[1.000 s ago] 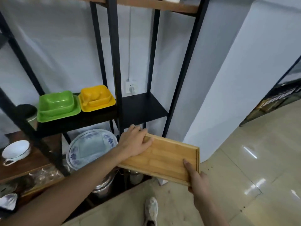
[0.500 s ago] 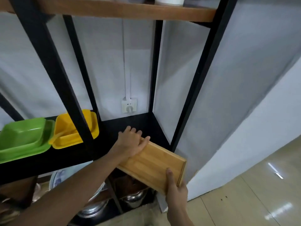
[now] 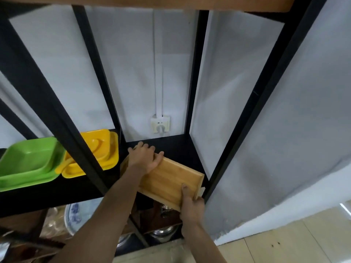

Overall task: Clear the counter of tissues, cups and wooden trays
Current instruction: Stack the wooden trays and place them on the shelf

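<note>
The left hand [image 3: 145, 158] lies flat and spread on the far end of the tray [image 3: 169, 182], palm pressing down, fingers open over its back edge; the right hand [image 3: 190, 205] pinches the near corner, thumb on top and fingers curled under the rim. A second ago the tray hung in the air below and in front of the shelf [image 3: 178, 147] — now its far end is over the shelf's right bay, with the near end still jutting past the front edge, beside the right front post [image 3: 247, 118]. So the tray is being slid in rather than carried, and this part of the clearing looks nearly done; a push toward the back corner should seat it. The tray sits skewed to the shelf edge, and whether its far end already rests on the board I cannot tell. Left of the middle post, a yellow dish [image 3: 98, 149] and a green dish [image 3: 28, 162] occupy the next bay, well clear. A wall socket [image 3: 160, 124] sits just above the back edge.
</note>
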